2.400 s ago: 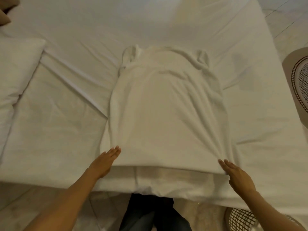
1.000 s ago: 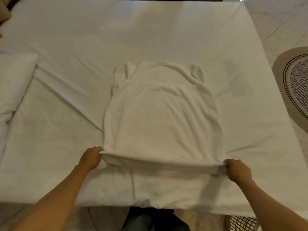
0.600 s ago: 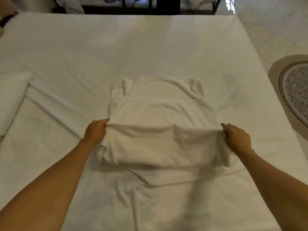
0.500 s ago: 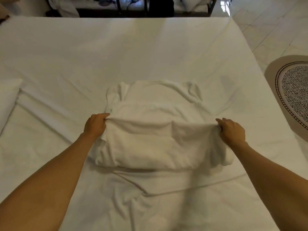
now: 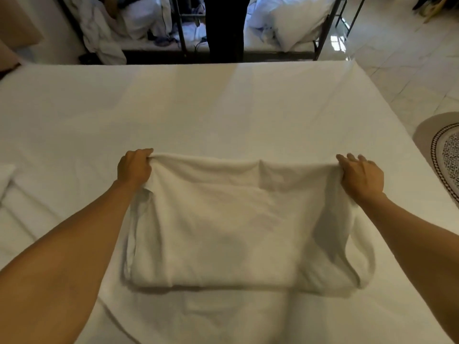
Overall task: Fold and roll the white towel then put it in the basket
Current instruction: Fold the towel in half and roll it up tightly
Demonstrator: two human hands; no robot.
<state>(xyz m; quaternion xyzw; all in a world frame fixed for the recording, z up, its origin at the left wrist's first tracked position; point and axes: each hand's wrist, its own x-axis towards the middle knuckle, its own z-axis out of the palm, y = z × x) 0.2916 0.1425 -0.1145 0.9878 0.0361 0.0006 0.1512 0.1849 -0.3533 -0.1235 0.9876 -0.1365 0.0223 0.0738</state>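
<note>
- The left hand (image 5: 134, 167) is clamping the far left corner of the white towel (image 5: 231, 224), fingers curled over the fabric.
- The right hand (image 5: 361, 176) is gripping the far right corner, fingertips spread slightly.
- The towel is lying folded over itself, mid-bed (image 5: 223, 108), its near fold closer to the bed's near edge.
- A patterned rug (image 5: 447, 155) is showing beyond the bed's right edge.

a single head-worn view looks forward and steeply down from the near edge of the wide white-sheeted bed (image 5: 223, 108). it sits close above the bed, whose far edge lies near the frame's top.
</note>
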